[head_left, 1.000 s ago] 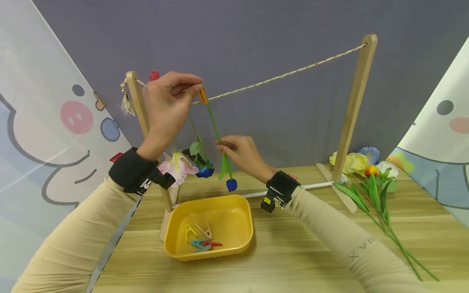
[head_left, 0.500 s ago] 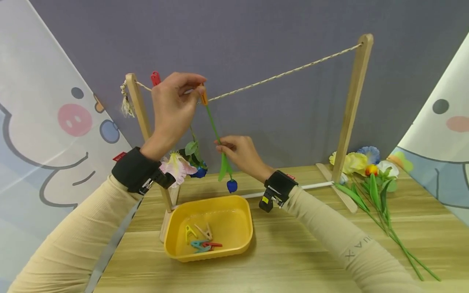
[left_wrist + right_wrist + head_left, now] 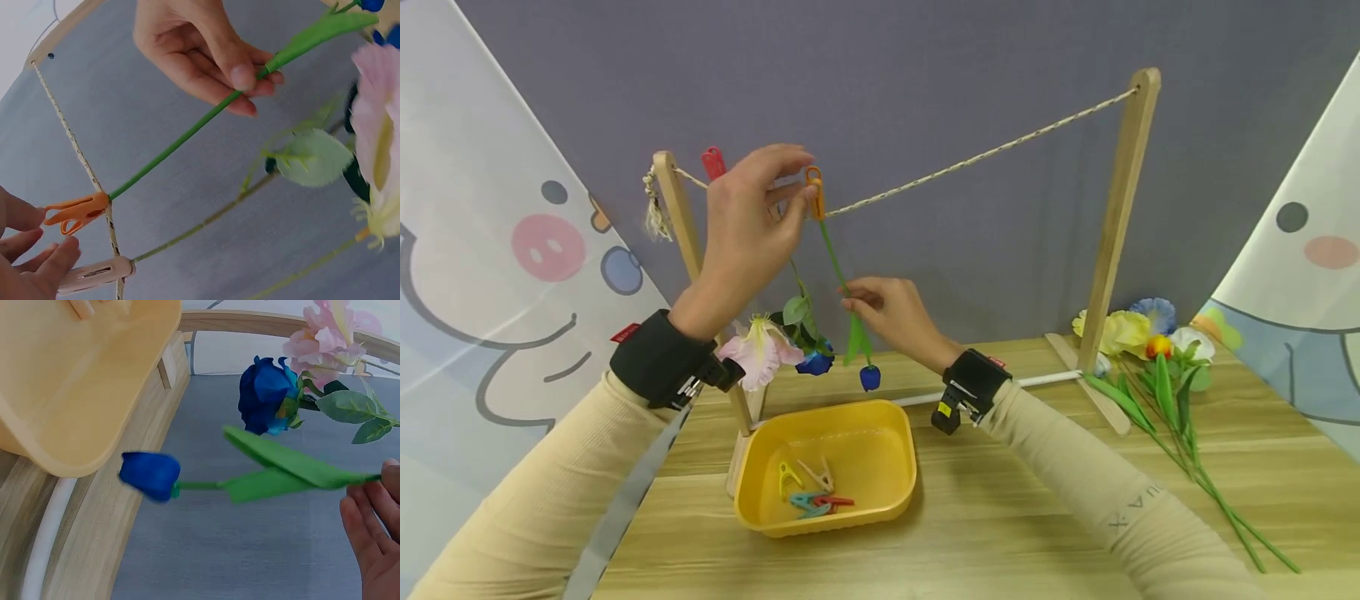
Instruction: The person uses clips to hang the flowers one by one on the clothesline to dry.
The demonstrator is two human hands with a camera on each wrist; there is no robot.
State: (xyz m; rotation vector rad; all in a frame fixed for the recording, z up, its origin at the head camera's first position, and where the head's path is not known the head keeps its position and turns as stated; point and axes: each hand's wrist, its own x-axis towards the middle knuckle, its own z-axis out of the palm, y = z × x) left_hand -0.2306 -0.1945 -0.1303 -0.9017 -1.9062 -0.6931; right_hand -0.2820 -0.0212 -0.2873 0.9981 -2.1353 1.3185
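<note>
An orange clothespin (image 3: 817, 193) sits on the rope (image 3: 75, 147) and clips the green stem of a blue artificial tulip (image 3: 150, 476), which hangs head down. My left hand (image 3: 756, 204) is at the clothespin's handles; its fingertips are spread around them, with the thumb close against the side. Lower down, my right hand (image 3: 891, 310) pinches the tulip's stem just above the leaves. Beside it hang a blue rose (image 3: 269, 397), held by a pale clothespin (image 3: 97, 275), and a pink flower (image 3: 760, 350). A red clothespin (image 3: 713, 162) stands farther left on the rope.
Below the hands stands a yellow basin (image 3: 891, 492) with several clothespins (image 3: 812, 500) inside. Wooden posts (image 3: 1120, 225) carry the rope, joined by a white bar (image 3: 1048, 380) low down. Several loose flowers (image 3: 1157, 350) lie on the table at the right.
The left fingers have loosened and drawn slightly away, so more of the orange clothespin shows, now more upright on the rope. The right hand has stayed on the stem.
</note>
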